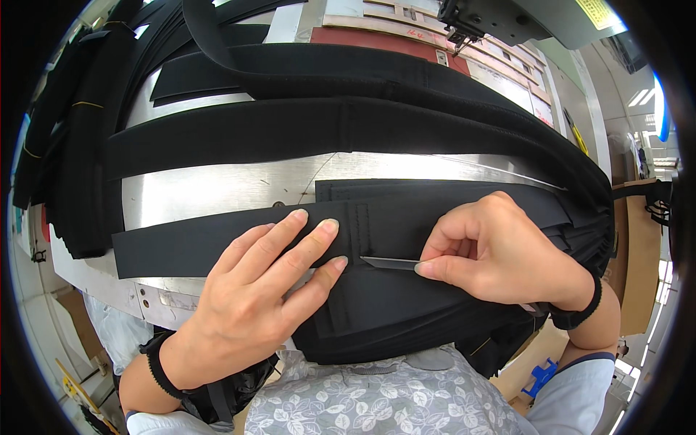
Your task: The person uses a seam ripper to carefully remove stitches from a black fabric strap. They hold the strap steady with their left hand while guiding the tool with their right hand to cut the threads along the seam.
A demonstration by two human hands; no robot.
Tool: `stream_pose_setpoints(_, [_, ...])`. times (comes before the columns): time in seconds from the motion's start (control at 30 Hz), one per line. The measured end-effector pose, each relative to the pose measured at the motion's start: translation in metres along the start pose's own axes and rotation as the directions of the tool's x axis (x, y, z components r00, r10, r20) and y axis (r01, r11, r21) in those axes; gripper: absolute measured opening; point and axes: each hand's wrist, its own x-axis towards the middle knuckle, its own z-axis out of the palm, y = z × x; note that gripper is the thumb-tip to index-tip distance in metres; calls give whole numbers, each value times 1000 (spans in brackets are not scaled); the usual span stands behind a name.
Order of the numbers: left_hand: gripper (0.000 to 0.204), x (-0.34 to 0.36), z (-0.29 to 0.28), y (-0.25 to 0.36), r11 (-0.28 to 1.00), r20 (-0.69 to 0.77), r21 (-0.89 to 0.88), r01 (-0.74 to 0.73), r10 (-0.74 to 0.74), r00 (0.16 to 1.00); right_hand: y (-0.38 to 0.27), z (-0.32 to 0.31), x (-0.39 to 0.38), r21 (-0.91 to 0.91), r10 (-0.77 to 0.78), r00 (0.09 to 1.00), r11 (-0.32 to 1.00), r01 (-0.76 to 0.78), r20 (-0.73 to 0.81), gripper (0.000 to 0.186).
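Observation:
My right hand pinches a thin grey blade between thumb and curled fingers. The blade's pointed tip rests at the edge of a black fabric strip, just below a stitched rectangle on it. Fingers spread, my left hand lies on the strip, its fingertips to the left of the stitching. Under the strip, more black pieces are stacked and fan out toward the right; my right forearm partly hides them.
Long black bands run across the metal table behind my hands. Tied black bundles hang over its left side. A sewing machine head stands at the back right, near slatted templates and a yellow cutter.

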Motion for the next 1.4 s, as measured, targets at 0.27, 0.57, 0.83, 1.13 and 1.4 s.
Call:
stream_pose_setpoints(0.27, [34,-3,1,-2,1000,-22,12,5,-5,1000,14,16,-1,-172,-211,964,968,184,-161,6])
stream_pose_setpoints(0.57, [34,1,-3,0,1000,5,22,-2,1,1000,12,19,0,-186,-306,916,947,263,-261,7])
stream_pose_setpoints(0.83, [45,-1,0,2,999,13,28,34,-34,999,5,3,2,-28,-42,990,999,38,-132,10])
stream_pose_setpoints(1.13, [49,0,-2,2,998,48,54,22,-25,999,-4,-1,8,49,25,997,999,-21,-71,13])
stream_pose_setpoints(1.4, [48,0,-1,2,998,39,54,19,-21,999,-4,-7,8,105,111,994,988,-110,0,14])
